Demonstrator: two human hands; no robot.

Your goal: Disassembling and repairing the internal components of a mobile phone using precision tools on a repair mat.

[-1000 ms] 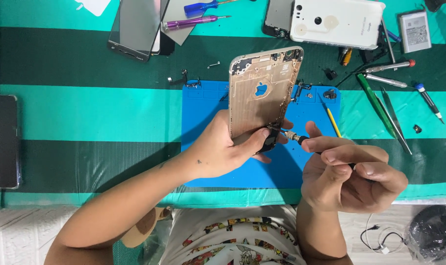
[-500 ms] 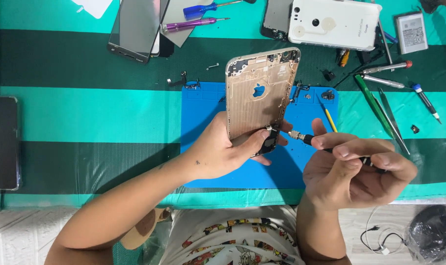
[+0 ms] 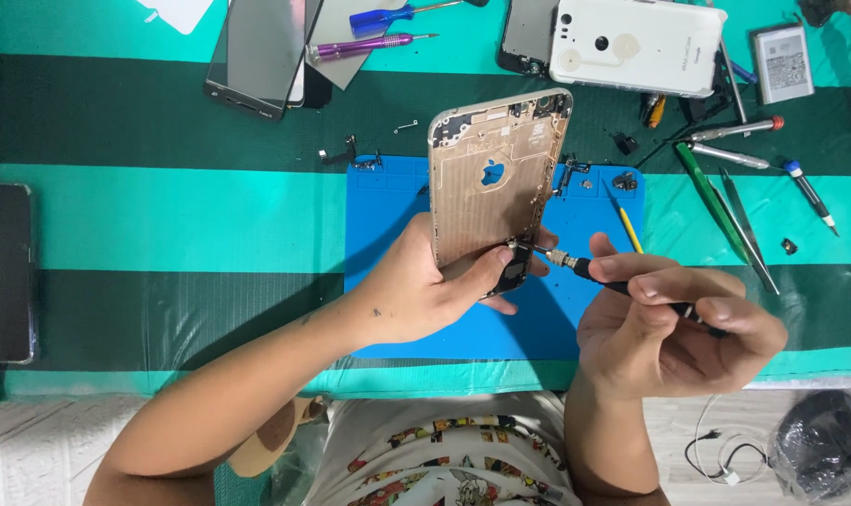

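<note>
Barely shifted, right hand [image 3: 673, 323] grips the screwdriver [image 3: 613, 281], tip at the housing [image 3: 495, 183]'s 6 o'clock edge, left hand [image 3: 425, 290] clamping it; bottom screws look left.

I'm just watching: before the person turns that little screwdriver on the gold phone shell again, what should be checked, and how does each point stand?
1. Left hand has a firm grip on the gold phone shell: ok.
2. Screwdriver tip meets the shell's lower edge: ok.
3. Tip seated squarely in a screw head: cannot tell, too small.
4. Right hand holds the screwdriver handle: ok.
5. Blue mat lies beneath to catch loose parts: ok.
</note>
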